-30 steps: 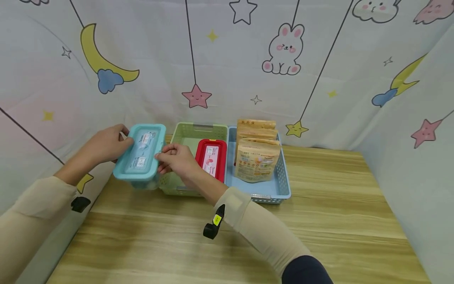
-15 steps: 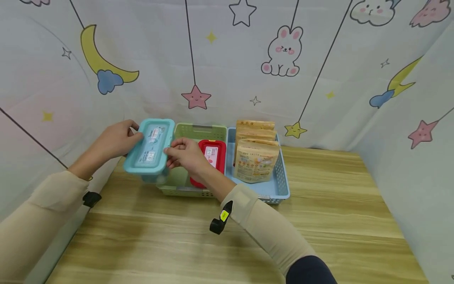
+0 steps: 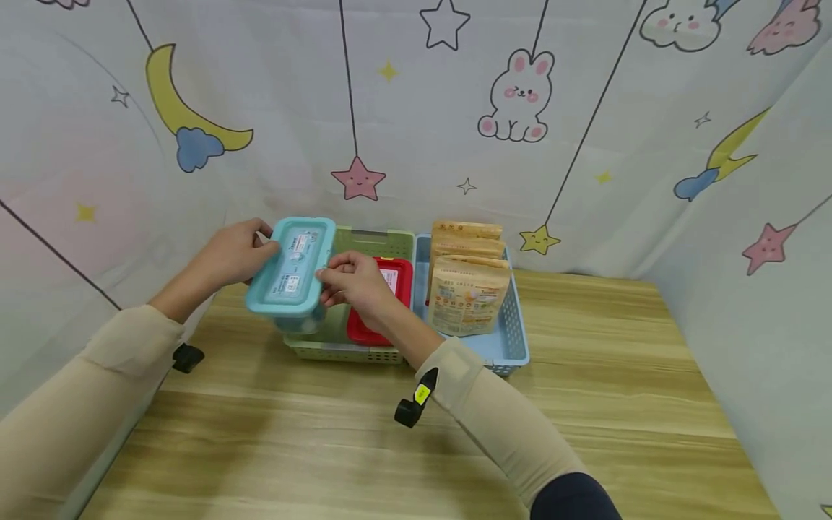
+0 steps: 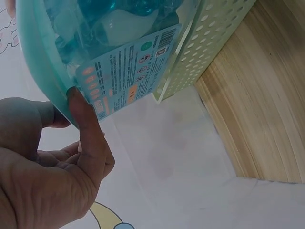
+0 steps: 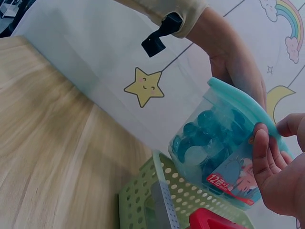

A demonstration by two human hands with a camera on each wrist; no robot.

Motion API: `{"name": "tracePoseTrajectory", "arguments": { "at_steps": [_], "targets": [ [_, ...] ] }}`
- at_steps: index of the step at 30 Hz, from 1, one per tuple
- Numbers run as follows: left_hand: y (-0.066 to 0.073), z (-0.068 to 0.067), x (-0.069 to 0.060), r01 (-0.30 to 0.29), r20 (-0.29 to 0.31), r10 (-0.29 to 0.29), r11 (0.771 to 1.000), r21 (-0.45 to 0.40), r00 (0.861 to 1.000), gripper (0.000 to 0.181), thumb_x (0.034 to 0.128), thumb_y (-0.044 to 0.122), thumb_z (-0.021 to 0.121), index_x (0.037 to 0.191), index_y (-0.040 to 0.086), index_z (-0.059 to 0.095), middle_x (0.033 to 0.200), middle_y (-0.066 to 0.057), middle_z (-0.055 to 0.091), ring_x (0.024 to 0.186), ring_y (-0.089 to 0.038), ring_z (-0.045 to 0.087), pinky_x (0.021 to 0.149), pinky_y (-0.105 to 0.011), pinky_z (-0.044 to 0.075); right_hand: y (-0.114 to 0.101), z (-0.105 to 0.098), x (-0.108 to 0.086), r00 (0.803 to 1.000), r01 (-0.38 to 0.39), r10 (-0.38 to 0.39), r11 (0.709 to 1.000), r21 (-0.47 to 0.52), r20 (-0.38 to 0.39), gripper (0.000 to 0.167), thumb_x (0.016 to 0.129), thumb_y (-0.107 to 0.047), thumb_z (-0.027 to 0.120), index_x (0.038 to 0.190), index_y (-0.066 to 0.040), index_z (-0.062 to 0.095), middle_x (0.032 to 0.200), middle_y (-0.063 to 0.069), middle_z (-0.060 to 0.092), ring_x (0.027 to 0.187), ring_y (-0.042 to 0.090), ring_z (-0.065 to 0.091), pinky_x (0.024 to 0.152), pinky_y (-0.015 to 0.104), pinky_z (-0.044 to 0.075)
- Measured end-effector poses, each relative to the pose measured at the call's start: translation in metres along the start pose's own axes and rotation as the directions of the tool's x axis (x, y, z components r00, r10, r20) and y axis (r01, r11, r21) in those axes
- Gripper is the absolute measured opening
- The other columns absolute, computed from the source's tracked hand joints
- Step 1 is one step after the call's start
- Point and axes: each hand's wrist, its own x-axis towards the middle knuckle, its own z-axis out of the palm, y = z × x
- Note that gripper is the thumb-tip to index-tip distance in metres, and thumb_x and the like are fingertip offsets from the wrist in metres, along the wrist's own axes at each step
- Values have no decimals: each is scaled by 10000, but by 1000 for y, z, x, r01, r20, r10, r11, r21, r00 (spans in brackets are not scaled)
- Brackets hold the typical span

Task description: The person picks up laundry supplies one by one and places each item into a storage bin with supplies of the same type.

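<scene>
Between both hands hangs a clear plastic tub with a teal lid, tilted, over the left part of a green basket. Blue, round, pod-like contents show through its wall in the right wrist view. My left hand pinches the lid's left rim, thumb above and a finger beneath. On the opposite rim, my right hand pinches with thumb and fingers. A red-lidded tub stands in the right half of the green basket, partly hidden by the right hand.
Touching the green basket on its right is a blue basket with several tan pouches standing upright in it. Both rest on a wooden table. A printed cloth hangs right behind the baskets and along the sides.
Both hands have carried the teal-lidded tub to the right, from the green basket's left side to above it. The baskets, red-lidded tub and pouches have stayed in place.
</scene>
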Motion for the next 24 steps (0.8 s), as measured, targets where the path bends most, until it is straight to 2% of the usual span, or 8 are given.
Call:
{"name": "tracePoseTrajectory", "arguments": {
  "at_steps": [13, 24],
  "targets": [
    [9, 19, 14, 5, 25, -4, 1000, -26, 1000, 530, 1086, 278, 495, 1418, -133, 461, 1058, -274, 606, 754, -298, 692, 583, -388, 627, 7, -21, -3, 1000, -10, 9, 1000, -28, -28, 151, 1024, -39, 691, 1111, -21, 568, 846, 118, 660, 624, 192, 660, 620, 268, 605],
    [13, 23, 15, -2, 41, 3, 999, -39, 999, 550, 1095, 291, 490, 1438, -137, 442, 1079, -283, 608, 766, -303, 697, 582, -390, 625, 9, -27, -4, 999, -10, 8, 999, -44, -34, 147, 1026, -38, 682, 1115, -12, 569, 828, 112, 666, 622, 183, 664, 619, 262, 603]
  ]
}}
